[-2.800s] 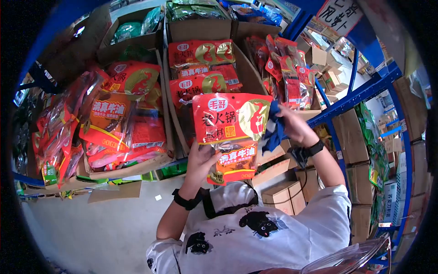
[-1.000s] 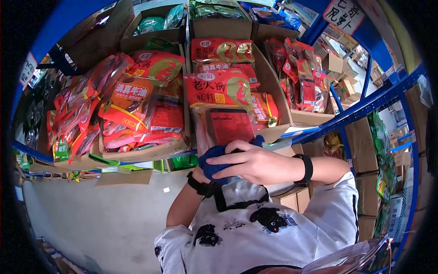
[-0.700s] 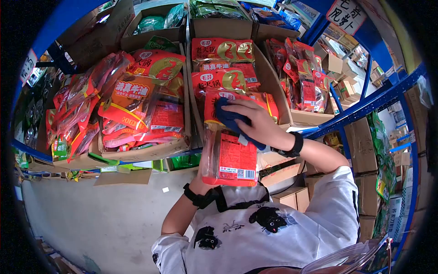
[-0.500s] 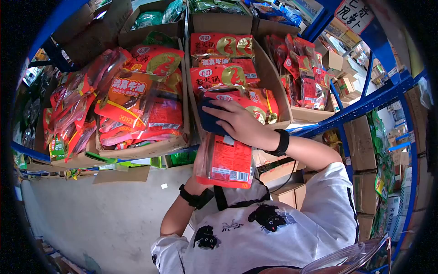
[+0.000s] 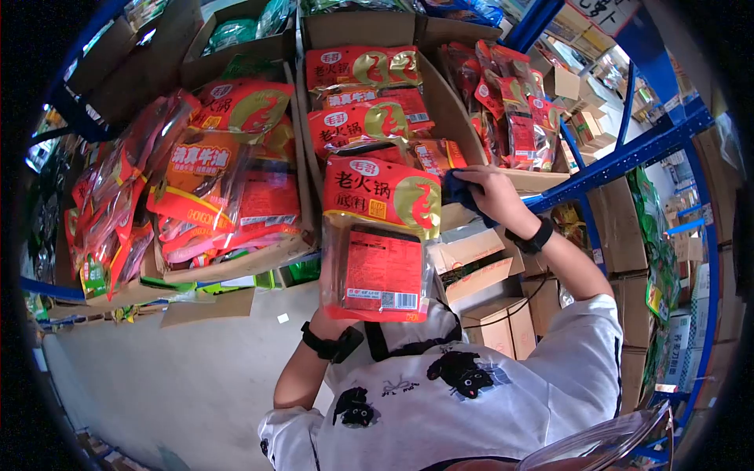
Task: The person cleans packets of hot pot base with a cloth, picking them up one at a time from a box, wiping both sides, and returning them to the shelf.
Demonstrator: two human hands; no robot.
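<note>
A red and clear packet of hotpot base (image 5: pixel 383 263), with a gold emblem and a dark red block inside, is held upright in front of the open cartons. My left hand (image 5: pixel 327 276) supports it from behind; most of its fingers are hidden by the packet. At the packet's upper right edge, my right hand (image 5: pixel 501 201) grips a bunched dark blue cloth (image 5: pixel 463 192). More packets of the same kind (image 5: pixel 357 125) lie in the carton (image 5: pixel 462 118) just behind.
Cartons of red packets (image 5: pixel 228 180) stand left, and another carton of red packets (image 5: pixel 514 114) stands right. A blue shelf beam (image 5: pixel 628 153) runs along the right. Below are open cardboard boxes (image 5: pixel 475 267) and grey floor (image 5: pixel 173 369).
My right hand with the blue cloth has moved right, off the packet's front to its edge. The packet's upper front is now uncovered. The camera view has shifted slightly.
</note>
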